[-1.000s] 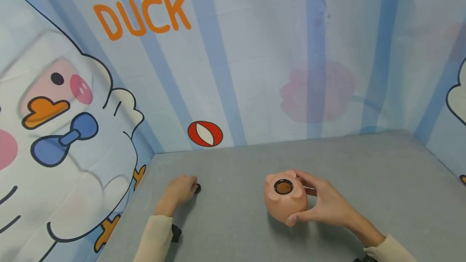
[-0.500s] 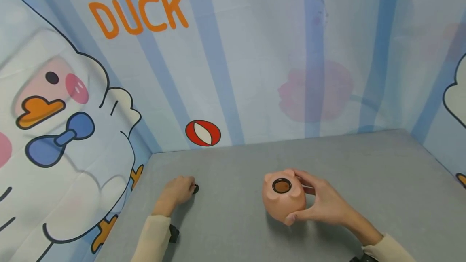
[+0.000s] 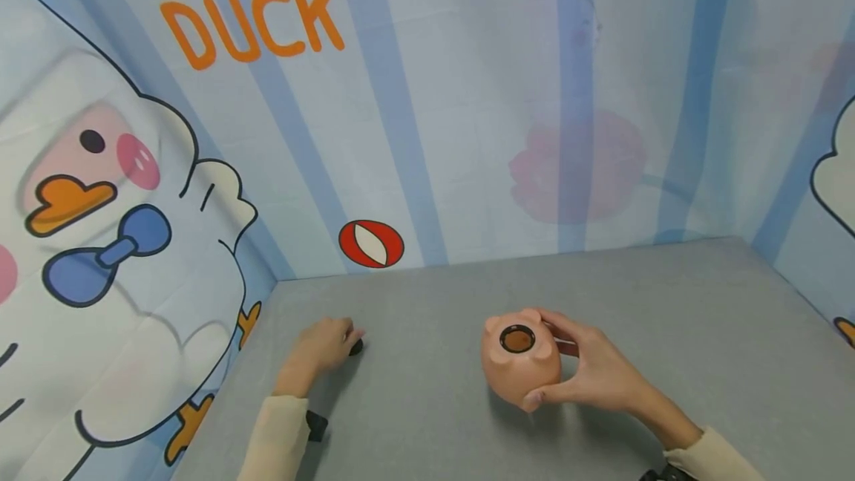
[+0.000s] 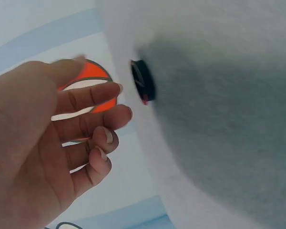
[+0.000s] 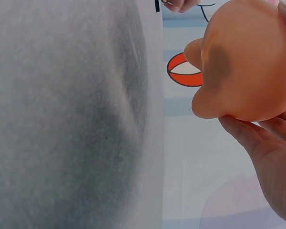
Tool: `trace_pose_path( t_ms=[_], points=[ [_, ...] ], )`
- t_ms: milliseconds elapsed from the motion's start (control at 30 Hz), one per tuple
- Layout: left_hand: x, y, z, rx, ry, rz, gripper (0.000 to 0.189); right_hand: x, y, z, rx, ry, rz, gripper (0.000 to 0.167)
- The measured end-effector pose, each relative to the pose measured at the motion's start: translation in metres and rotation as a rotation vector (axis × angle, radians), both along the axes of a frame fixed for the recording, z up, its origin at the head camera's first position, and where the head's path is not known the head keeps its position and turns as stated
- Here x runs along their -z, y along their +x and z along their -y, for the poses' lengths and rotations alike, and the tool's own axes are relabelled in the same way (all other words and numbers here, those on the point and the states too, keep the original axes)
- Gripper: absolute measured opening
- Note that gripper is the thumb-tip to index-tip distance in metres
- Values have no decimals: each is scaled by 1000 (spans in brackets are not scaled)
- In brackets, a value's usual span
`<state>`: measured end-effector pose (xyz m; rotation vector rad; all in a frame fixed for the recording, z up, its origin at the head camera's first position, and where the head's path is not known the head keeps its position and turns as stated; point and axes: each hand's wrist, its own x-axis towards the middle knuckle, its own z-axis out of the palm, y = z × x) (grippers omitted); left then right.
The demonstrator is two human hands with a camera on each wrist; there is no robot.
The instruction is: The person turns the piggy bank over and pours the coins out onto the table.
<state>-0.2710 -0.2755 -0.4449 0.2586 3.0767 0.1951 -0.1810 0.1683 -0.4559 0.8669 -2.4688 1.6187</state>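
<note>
My right hand (image 3: 594, 371) grips a peach-coloured piggy bank (image 3: 517, 375) by its side, thumb low and fingers at the far edge. Rounded bumps surround a black-rimmed round hole, brownish inside, that faces up toward the head view. Its smooth other side (image 5: 250, 62) shows in the right wrist view, with two bumps pointing toward the table. Over at the left, a small round black plug (image 3: 357, 348) lies on the table. Beside it is my left hand (image 3: 322, 347), fingers loosely bent and holding nothing. The left wrist view shows a gap between these fingertips and the plug (image 4: 144, 82).
A grey tabletop (image 3: 427, 407) spreads under both hands. Printed fabric walls enclose its back and sides, with a duck picture (image 3: 133, 332) at the left and a printed red-and-white ball (image 3: 371, 243) at the back. Black straps (image 3: 317, 425) circle the wrists.
My left fingers have loosened and come off the black plug, which stays on the table. The right hand keeps the piggy bank in the same place.
</note>
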Motion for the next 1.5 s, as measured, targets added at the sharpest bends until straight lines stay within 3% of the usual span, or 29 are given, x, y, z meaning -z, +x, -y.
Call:
trace_pose_path(
  t_ms=[233,533,733,1000,1167,1500],
  points=[
    [-11,1,-12,42,112,17,43,1,-2,-1,-11,-7,-18,96],
    [-18,16,-41,170,465,23,41,2,1,1,-19,-20,0,97],
    [-19,27,-67,250,624,48,36,2,0,-1,-9,-16,-4,96],
    [-15,40,-101,344,889,52,46,0,-1,-3,-6,-17,3,95],
    [-10,44,-117,387,992,142,53,0,0,-5,6,-9,-11,95],
    [-6,58,-149,405,1055,314,73,1,-1,-6,26,-3,2,95]
  ],
)
